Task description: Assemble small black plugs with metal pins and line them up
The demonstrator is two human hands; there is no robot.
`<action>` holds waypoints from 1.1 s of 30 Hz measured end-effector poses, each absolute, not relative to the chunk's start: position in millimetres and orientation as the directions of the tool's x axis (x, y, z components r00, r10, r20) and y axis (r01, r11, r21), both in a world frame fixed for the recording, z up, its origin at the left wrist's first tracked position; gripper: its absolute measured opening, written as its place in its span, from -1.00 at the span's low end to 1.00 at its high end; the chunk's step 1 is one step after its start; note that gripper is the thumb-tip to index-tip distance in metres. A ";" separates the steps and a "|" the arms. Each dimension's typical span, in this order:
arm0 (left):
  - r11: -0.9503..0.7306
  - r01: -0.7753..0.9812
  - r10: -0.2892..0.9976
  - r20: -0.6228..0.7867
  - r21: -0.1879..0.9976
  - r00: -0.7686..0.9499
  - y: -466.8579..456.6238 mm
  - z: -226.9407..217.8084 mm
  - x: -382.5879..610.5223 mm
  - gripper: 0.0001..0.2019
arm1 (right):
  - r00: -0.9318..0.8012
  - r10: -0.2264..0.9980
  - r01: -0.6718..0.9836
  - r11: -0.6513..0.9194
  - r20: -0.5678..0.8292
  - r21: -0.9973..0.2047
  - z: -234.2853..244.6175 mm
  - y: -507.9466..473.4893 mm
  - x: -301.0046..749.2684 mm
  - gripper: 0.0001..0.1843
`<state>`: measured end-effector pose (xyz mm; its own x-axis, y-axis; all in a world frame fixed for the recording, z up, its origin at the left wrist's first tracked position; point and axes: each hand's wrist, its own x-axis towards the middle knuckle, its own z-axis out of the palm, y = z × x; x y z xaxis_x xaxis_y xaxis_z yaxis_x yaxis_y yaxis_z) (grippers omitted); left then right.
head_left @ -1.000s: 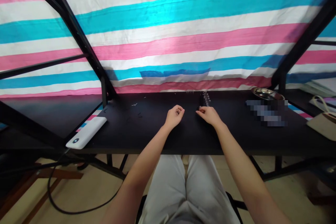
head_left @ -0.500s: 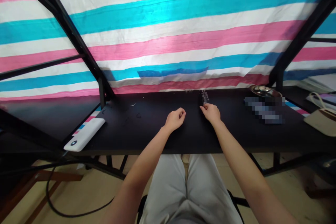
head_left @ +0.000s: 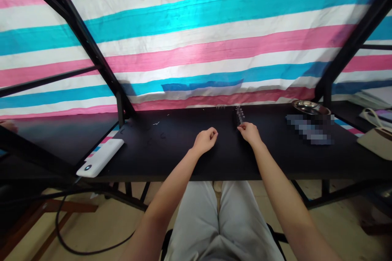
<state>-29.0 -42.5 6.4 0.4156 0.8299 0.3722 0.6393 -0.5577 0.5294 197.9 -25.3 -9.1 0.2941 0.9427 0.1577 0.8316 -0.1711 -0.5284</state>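
My left hand rests on the black table with its fingers curled into a loose fist; what they hold, if anything, is too small to see. My right hand lies a little to the right with its fingertips pinched together, right at a small dark holder with a row of pale clips. I cannot make out what the pinch holds.
A white power bank with a cable lies at the table's left front corner. A metal bowl stands at the right rear, a beige bag further right. Small wire bits lie scattered at the left. A striped tarp hangs behind.
My right hand has moved a little right and farther back, closer to the clip holder. My left hand has barely shifted.
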 end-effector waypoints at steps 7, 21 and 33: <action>-0.556 0.648 0.831 0.354 0.520 0.429 -44.6 7.7 -29.5 -0.83 | 0.350 0.926 0.840 -0.243 0.143 -0.485 -11.6 -22.6 203.8 -0.79; -0.593 0.746 0.799 0.336 0.304 0.498 -47.3 3.2 -20.5 -0.84 | 0.408 0.912 0.831 -0.360 0.025 -0.423 4.6 -39.3 204.5 -0.55; -0.731 0.662 0.675 0.323 0.167 0.663 -27.4 0.5 15.5 -0.77 | 0.393 0.918 0.847 -0.340 0.049 -0.408 2.6 -38.9 203.8 -0.56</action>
